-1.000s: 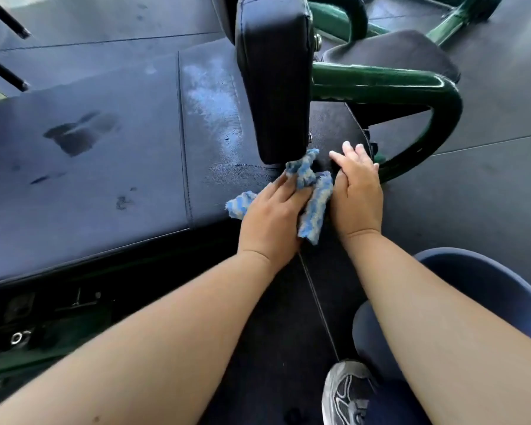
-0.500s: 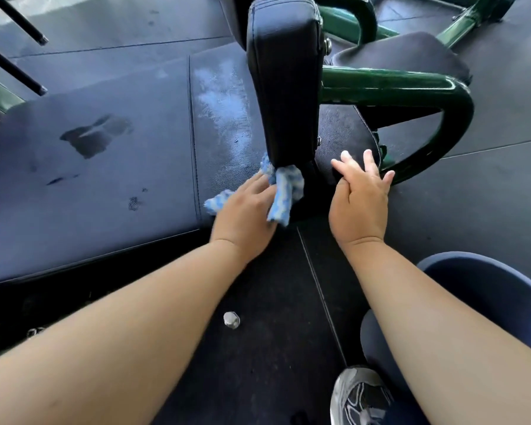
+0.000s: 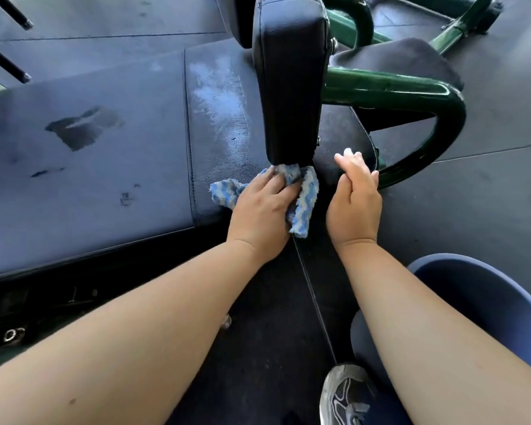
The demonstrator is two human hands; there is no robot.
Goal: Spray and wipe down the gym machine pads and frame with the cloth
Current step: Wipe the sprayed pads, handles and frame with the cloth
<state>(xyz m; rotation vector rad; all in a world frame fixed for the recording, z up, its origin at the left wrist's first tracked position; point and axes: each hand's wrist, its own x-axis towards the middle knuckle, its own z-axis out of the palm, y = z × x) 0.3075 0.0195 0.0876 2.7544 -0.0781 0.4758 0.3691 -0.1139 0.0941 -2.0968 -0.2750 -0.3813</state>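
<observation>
Cloth [image 3: 302, 194]: blue-and-white, nubby weave, bunched; pressed against lower end of upright pad, one tail hanging down, another trailing onto flat pad.
Upright pad [image 3: 290, 84]: black vinyl, stitched edges, standing on end.
Flat pad [image 3: 98, 154]: dark vinyl, horizontal; pale wet film near upright pad, dark blotches further left.
Frame [image 3: 411, 93]: glossy green tube, curving right of upright pad.

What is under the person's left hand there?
A blue and white cloth lies bunched under the left hand, pressed at the foot of the upright black pad. The hand hides the cloth's middle and the surface beneath.
</observation>
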